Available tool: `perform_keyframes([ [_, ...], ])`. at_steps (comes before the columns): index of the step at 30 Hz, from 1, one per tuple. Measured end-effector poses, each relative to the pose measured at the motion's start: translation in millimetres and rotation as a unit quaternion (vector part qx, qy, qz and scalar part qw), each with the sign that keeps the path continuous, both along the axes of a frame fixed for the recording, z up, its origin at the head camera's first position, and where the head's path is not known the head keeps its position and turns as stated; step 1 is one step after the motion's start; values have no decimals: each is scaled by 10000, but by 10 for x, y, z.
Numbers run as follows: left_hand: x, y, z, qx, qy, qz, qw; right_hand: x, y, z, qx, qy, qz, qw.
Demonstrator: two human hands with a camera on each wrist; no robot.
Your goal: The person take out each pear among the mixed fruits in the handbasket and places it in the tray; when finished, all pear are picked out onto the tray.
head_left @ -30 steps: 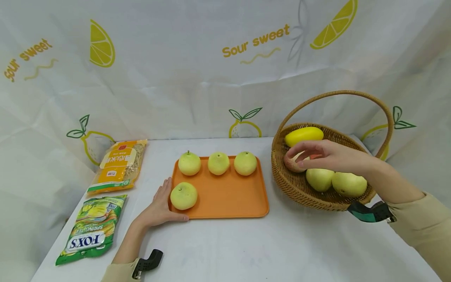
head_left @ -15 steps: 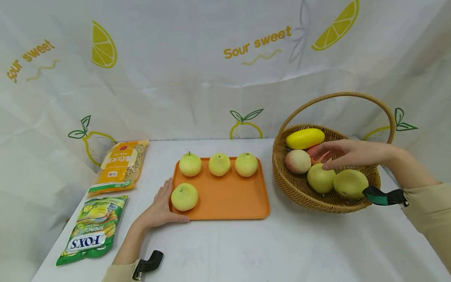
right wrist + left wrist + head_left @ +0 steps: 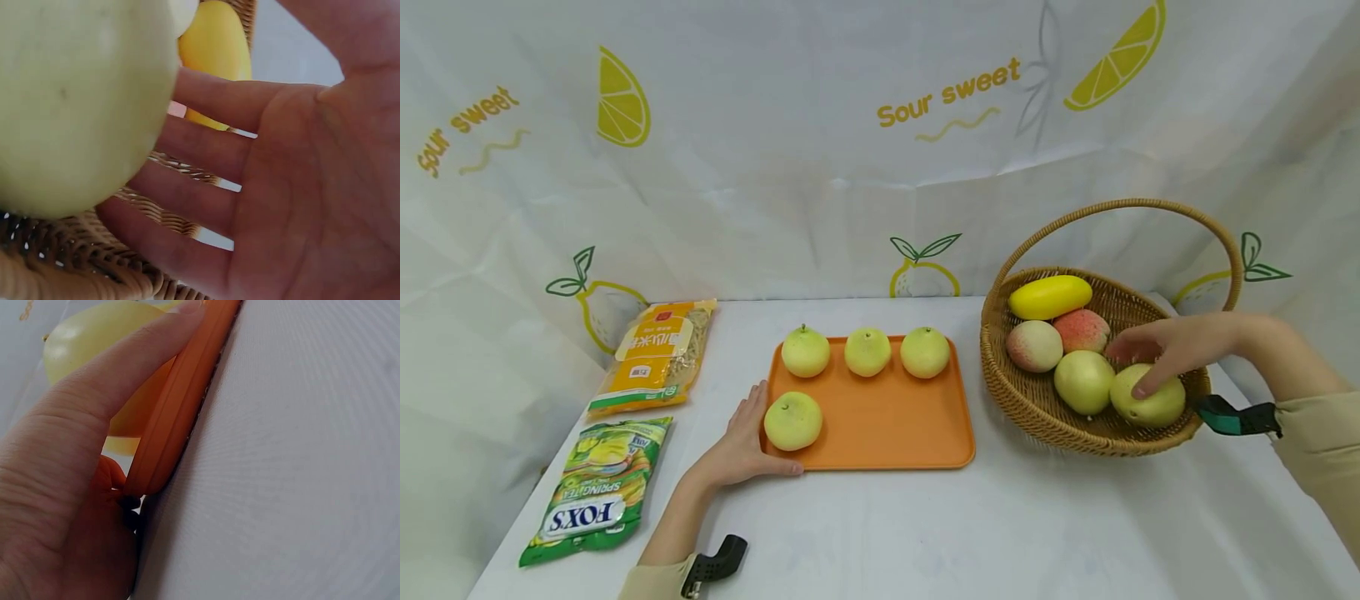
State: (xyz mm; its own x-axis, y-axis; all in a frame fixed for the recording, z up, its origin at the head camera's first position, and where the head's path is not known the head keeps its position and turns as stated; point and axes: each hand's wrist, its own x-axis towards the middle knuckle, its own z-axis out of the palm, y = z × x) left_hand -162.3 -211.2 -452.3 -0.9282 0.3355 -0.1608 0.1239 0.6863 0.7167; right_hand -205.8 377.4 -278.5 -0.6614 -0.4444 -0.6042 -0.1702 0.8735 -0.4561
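Observation:
My left hand [image 3: 747, 442] lies at the left side of an orange tray [image 3: 887, 421], fingers along its edge and thumb at the front rim. In the left wrist view the thumb [image 3: 119, 369] stretches along the rim, with a yellow-green fruit behind. Four-cornered and flat, the tray bears several round, apple-like fruits [image 3: 793, 421]. My right hand [image 3: 1187, 346] reaches into a wicker basket [image 3: 1030, 408] over a pale green fruit [image 3: 1138, 407]. Its thumb overlaps the fruit's top; the right wrist view shows spread, nearly straight fingers [image 3: 206, 150] at the fruit's side, palm apart from it.
Beside that fruit in the basket are another pale green fruit [image 3: 1084, 382], two peaches [image 3: 1082, 330] and a long yellow fruit [image 3: 1049, 297]. A tall handle [image 3: 1120, 202] arches above. Two packets, one orange [image 3: 651, 354] and one green [image 3: 597, 487], lie at the left.
My right hand has moved right and down, from over the pale peach to the right-hand pale green fruit, uncovering both peaches. The left hand has stayed at the tray.

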Motion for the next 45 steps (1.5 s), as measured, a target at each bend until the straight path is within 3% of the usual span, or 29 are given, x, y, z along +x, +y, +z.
perform_keyframes([
  [7, -4, -8, 4, -42, -29, -2, 10000, 17, -46, -50, 554, -351, 126, 9978],
  [17, 1, -4, -3, -40, -26, 8, 10000, 75, -99, -94, 594, -476, 95, 9971],
  [26, 0, 2, -11, -3, -56, 34, 10000, 80, -45, -67, 232, -215, 17, 9995],
  [34, -3, 3, -3, 12, -15, 12, 10000, 136, -90, -9, -565, 57, 95, 9983],
  [38, -10, 0, -12, -7, 4, 6, 10000, 180, -158, 14, -708, 191, -27, 9973],
  [45, -10, -6, -23, 3, -9, 18, 10000, 261, -313, 19, -938, 864, -176, 9917],
])
